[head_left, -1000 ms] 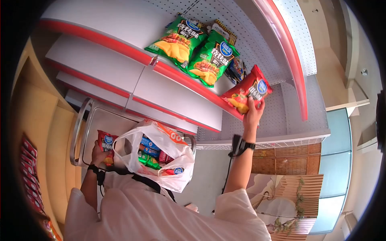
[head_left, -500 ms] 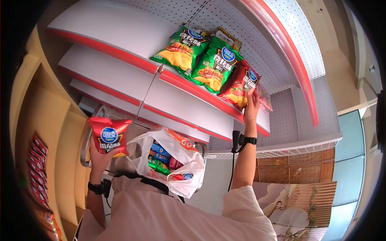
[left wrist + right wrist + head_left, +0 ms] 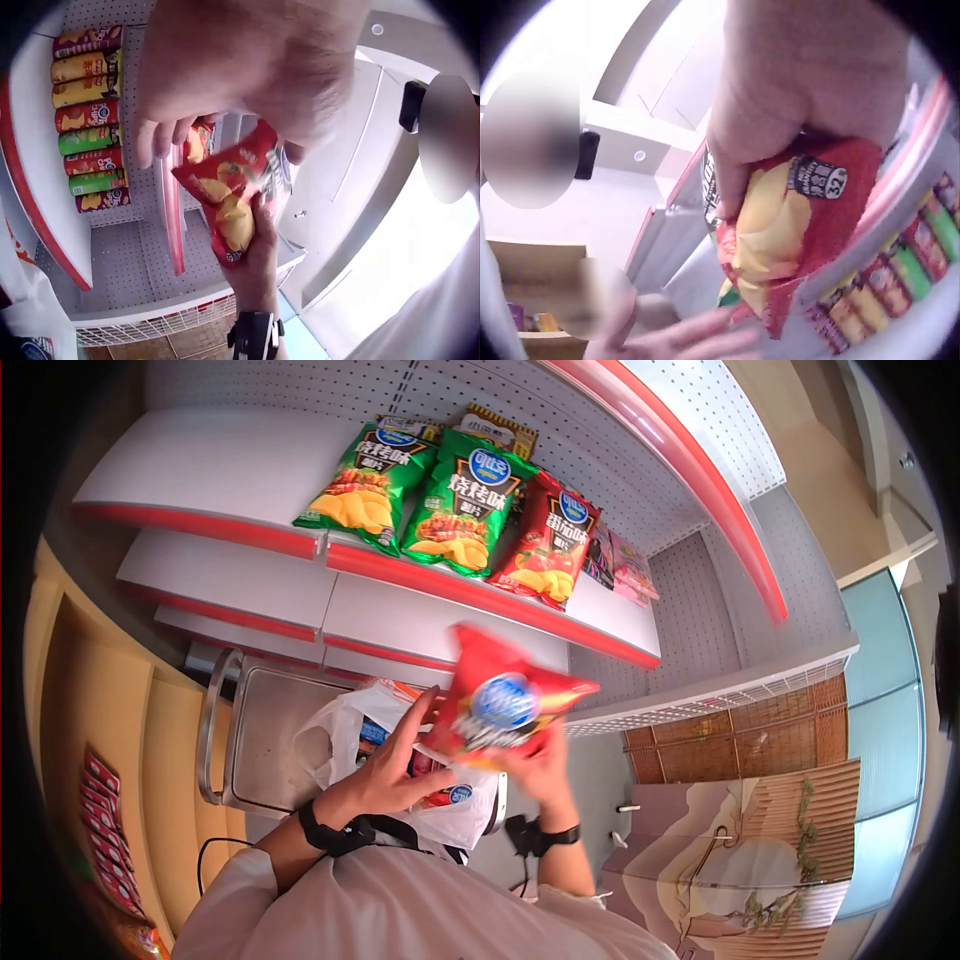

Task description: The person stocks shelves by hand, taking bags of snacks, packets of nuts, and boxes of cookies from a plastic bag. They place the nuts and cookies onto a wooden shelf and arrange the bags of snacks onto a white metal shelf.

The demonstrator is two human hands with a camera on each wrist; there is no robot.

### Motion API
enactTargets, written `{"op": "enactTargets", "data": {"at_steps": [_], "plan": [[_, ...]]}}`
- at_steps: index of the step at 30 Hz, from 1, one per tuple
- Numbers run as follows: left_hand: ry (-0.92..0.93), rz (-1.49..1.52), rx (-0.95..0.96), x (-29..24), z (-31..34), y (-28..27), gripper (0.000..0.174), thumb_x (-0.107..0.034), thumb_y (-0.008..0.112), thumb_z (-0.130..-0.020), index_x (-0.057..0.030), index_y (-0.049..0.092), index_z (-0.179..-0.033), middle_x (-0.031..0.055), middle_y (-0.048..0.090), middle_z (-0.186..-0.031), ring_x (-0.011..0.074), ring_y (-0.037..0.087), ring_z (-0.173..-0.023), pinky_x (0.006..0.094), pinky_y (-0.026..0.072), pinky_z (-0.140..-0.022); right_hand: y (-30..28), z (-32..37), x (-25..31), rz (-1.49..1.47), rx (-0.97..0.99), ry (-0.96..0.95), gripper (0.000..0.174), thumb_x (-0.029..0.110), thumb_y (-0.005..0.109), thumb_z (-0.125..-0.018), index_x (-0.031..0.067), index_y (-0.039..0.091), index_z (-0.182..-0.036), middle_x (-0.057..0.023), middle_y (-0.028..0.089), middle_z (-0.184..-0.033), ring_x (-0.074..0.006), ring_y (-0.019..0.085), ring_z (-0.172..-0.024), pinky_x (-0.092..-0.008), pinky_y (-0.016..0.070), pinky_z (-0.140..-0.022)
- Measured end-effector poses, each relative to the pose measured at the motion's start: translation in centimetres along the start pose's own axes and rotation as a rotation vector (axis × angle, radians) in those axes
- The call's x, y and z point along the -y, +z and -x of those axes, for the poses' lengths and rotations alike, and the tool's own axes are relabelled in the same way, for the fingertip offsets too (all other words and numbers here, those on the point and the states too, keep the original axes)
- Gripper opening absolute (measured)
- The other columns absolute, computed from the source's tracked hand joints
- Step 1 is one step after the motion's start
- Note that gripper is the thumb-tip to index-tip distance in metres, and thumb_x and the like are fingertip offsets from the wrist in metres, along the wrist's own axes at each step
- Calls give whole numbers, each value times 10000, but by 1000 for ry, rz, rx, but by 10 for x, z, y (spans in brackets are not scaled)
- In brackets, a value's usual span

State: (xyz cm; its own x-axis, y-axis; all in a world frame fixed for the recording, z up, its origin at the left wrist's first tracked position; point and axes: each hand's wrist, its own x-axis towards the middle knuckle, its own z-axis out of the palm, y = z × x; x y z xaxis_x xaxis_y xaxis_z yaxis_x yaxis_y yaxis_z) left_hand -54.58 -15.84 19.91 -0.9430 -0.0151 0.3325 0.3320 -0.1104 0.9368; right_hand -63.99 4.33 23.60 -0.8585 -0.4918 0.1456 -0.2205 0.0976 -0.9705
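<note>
Your right hand (image 3: 541, 768) gripped the red potato-chip bag (image 3: 500, 705), thumb and fingers curled on it. This bag was in the air, just beside your left hand (image 3: 388, 772), whose fingers were extended, with the thumb apart; contact with the bag could not be determined. A white carrier bag (image 3: 328, 742) stood beneath your left hand. Beyond both hands, a shelf (image 3: 612, 616) supported two green potato-chip bags (image 3: 462, 510) and a red tomato-flavor bag (image 3: 552, 540).

Pale shirt (image 3: 430, 910), black wristbands (image 3: 557, 842)
</note>
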Motion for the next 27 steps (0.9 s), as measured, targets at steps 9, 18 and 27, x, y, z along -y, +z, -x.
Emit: {"op": "enactTargets", "data": {"at_steps": [9, 18, 27], "plan": [[-359, -43, -195, 13, 59, -56, 462, -127, 617, -882, -37, 413, -1287, 109, 549, -1157, 181, 560, -1009, 299, 475, -845, -189, -164, -8, 123, -474, -309, 556, -3, 728, -769, -19, 435, -1242, -95, 600, -1108, -170, 604, -952, -282, 525, -796], [-431, 10, -370, 23, 99, -70, 423, -83, 590, -898, -39, 410, -1277, 86, 576, -1072, 139, 559, -987, 271, 460, -839, -217, -212, -48, -182, -9, 25, 385, 98, 595, -907, 16, 474, -1263, -82, 579, -1184, -165, 582, -1039, -316, 480, -903], [-639, -33, -3, 77, 81, -48, 249, -203, 566, -938, -9, 572, -1094, 63, 613, -1014, 124, 579, -993, 302, 471, -877, -90, -53, -16, 567, -655, -392, 177, 93, 592, -901, -30, 611, -1026, -94, 646, -971, -148, 586, -887, -287, 471, -789]]}}
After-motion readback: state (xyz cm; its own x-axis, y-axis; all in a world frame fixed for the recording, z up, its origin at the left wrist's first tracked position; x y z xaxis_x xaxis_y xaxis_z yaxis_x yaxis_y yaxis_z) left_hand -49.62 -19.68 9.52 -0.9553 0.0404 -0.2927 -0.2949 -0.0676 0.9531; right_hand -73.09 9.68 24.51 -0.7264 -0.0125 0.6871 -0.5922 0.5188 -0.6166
